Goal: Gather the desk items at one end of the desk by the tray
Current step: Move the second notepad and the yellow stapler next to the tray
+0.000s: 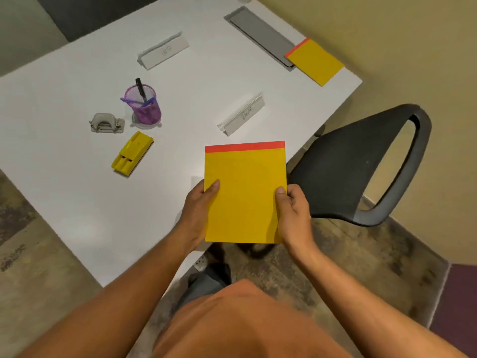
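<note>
Both hands are on a yellow pad (245,195) with a red top strip, held up at the near corner of the bench (64,202), partly over the edge and above the floor. Left hand (200,202) pinches the pad's left edge, thumb on top; right hand (294,208) pinches the right edge the same way. The fingers under the pad are hidden, so I can't tell how they lie.

Step in hand, as I read it: carrying this pad to the tray end. The grey tray (260,37) sits at the far right end of the bench, and a second yellow pad (316,63) already lies against its near end, overlapping the corner. So one item looks delivered, and this would be the second.

Not yet gathered:
- name plate (242,116) mid-bench, nearest the tray
- second name plate (164,51) toward the far side
- purple mesh pen cup (144,104) with pens, standing upright
- grey hole punch (107,123) just left of the cup
- yellow block, maybe an eraser or stapler (133,153), near the cup

Next move probably calls for a forward-right reach over the near name plate, setting the pad down flat beside or on the other one. The black chair (361,166) sits tight to the bench on the right, so the person likely leans across rather than walking round. Watch that the pad doesn't end up hanging off the bench edge, since the first one already sits close to it.
</note>
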Available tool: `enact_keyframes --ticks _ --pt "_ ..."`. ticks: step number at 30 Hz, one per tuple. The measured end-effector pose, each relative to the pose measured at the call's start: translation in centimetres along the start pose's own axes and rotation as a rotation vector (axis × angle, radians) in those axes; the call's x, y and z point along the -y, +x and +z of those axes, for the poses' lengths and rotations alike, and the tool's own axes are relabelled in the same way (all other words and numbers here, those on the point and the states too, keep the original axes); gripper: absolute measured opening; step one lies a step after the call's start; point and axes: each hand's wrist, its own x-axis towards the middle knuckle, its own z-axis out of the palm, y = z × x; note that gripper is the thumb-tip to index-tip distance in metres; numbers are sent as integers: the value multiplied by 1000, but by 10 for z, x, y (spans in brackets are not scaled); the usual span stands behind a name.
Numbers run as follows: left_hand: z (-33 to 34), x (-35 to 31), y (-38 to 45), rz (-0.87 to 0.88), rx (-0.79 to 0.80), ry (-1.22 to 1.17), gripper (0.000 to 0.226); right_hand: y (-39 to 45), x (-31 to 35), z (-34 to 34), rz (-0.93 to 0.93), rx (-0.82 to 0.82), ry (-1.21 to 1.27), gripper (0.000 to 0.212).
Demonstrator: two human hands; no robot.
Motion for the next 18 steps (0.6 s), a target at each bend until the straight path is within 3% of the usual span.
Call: enact_keyframes --ticks 13,18 --pt "181 39 -123 256 285 232 29 -143 -17 -184 -198 -370 284 20" --pt "256 85 -171 271 440 316 23 -198 -52 -261 -163 -537 249 25"
